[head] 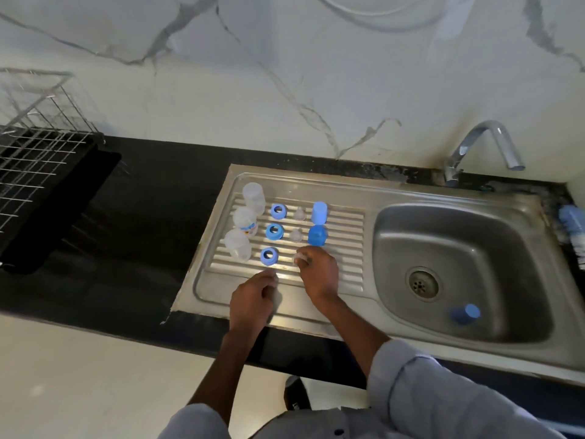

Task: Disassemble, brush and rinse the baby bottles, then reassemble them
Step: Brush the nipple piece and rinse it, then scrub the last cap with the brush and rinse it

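Right hand [318, 269] fingers [302, 252] pinch a clear silicone teat [298, 257] on the ribbed steel drainboard [345, 236]; left hand [253, 299] hangs loosely curled, empty. At eleven o'clock: blue rings [269, 256], clear bottles [238, 244] (three each). Blue cap [464, 313] in basin [493, 248], four o'clock.

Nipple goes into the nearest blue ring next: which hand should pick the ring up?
Left. The left hand hangs open just below the near blue ring; the right hand already pinches the clear nipple.

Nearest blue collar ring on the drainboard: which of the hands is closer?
Left. The left hand sits just below the nearest blue ring, fingertips almost at it. The right hand is off to the ring's right, fingers on a clear nipple.
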`<state>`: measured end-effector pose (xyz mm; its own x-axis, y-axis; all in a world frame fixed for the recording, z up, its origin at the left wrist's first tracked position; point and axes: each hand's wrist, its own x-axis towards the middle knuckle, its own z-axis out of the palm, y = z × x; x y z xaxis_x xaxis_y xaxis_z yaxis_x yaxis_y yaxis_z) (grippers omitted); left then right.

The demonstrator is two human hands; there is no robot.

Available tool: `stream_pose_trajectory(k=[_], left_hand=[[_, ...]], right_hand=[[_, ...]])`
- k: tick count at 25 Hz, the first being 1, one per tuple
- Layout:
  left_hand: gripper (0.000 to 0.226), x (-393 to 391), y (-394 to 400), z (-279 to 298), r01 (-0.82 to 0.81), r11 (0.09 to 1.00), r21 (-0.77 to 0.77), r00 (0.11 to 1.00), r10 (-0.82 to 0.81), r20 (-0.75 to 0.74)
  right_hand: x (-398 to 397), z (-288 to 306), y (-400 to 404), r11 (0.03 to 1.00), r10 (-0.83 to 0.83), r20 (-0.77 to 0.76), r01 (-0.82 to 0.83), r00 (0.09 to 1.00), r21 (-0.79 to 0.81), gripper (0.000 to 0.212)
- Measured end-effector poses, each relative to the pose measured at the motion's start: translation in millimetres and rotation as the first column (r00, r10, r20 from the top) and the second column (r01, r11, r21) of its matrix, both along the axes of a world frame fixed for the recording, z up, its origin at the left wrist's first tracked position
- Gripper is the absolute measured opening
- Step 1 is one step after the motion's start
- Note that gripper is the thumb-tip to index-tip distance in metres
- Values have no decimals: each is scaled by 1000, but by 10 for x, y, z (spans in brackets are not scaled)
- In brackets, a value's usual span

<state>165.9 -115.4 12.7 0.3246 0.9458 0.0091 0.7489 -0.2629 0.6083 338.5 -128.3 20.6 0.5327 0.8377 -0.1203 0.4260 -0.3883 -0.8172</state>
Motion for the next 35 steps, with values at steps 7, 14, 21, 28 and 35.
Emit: stream_pose_trajectory(k=[7, 14, 21, 28, 35], left_hand=[[25, -17, 100, 40, -15, 993, -115, 994, 27, 103], [27, 369, -99, 86, 217, 975, 43, 964, -221, 146], [33, 2038, -445, 118, 540, 842, 10, 833, -535, 140], [34, 3153, -964, -235, 611, 621, -491, 633, -756, -168], [24, 3173, -1077, -397, 463, 605, -647, 665, -721, -198]], right_hand=[[-18, -60, 143, 998, 49, 77, -46, 996, -47, 21], [403, -84, -509, 976, -137, -86, 149, 987, 157, 22], [1662, -15, -1515, 925, -368, 3, 366, 930, 98, 20], [2968, -146, -2089, 840, -152, 282, 274, 947, -469, 37], [3466, -484, -2046, 640, 248, 79, -102, 965, -762, 49]])
